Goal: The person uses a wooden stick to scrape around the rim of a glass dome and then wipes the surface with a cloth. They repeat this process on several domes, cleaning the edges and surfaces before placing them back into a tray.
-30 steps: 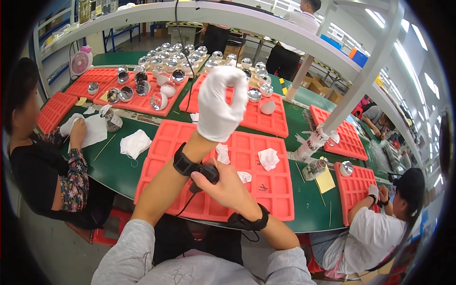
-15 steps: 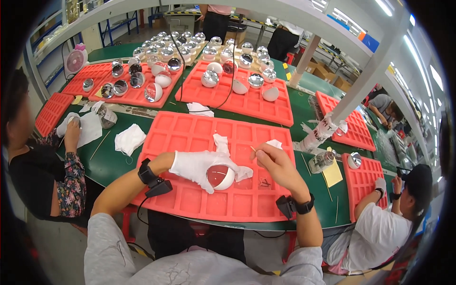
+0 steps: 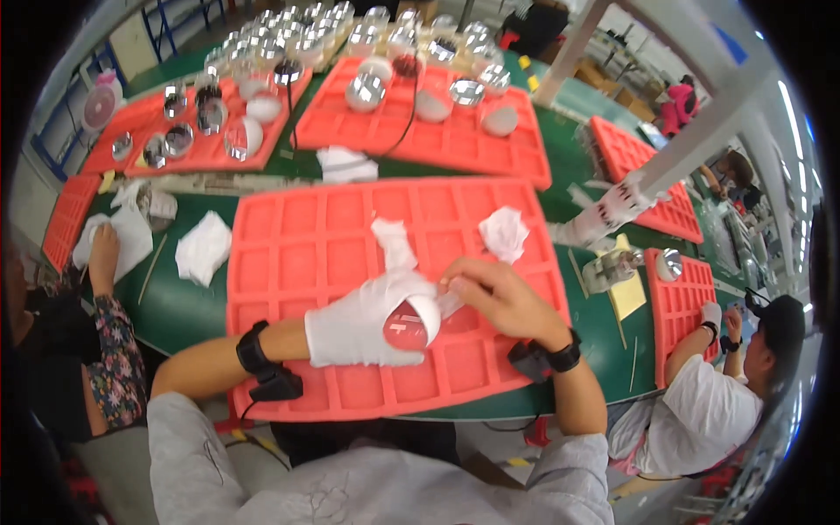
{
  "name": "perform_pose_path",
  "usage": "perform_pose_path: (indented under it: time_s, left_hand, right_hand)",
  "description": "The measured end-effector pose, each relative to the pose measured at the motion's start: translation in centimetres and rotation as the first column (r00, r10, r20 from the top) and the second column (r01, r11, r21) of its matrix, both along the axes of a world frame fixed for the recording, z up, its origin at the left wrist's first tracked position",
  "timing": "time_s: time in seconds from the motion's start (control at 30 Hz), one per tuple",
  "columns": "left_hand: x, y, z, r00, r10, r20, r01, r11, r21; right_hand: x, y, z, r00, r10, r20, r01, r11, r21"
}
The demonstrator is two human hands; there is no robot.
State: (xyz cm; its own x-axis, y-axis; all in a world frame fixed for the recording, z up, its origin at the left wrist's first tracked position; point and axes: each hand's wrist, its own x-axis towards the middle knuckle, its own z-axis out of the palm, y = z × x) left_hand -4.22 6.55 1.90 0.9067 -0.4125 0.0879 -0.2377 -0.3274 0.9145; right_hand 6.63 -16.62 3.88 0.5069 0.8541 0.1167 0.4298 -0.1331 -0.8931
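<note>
white-and-red ball, white glove, coral tray, green table, floral sleeve, grey shirt.

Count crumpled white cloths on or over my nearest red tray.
3: one cloth beyond the white-gloved left hand, one back right, one by the bare right hand; more may hide.

Much of the scene is taken up by a green table, with a slanting white post set at the right. Blue frames and cartons are seen behind; grey floor is glimpsed below, strip lights far right.
</note>
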Motion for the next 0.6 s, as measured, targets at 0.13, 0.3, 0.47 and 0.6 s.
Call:
perform_pose_path:
  time_s: [0.13,0.3,0.47,0.6]
  left_hand:
    - [2.2,0.3,-1.3,0.946,0.020,0.324,-0.057,0.993,0.104]
    - [2.2,0.8,-0.1,0.968,-0.065,0.243,0.008,0.973,0.229]
    - [1.9,1.2,-0.6,0.951,-0.130,0.281,0.055,0.964,0.259]
    - [1.3,0.6,0.4,0.980,-0.048,0.195,-0.023,0.939,0.343]
  right_hand:
    - [0.2,-0.2,-0.7,0.977,-0.058,-0.203,0.055,0.998,-0.019]
    - [0.4,-0.8,0.2,0.476,0.102,-0.874,-0.009,0.994,0.111]
    - [-1.8,-0.6,1.4,0.414,-0.082,-0.906,0.072,0.996,-0.057]
    - [-4.2,-0.4,0.7,0.775,-0.111,-0.622,0.007,0.986,-0.167]
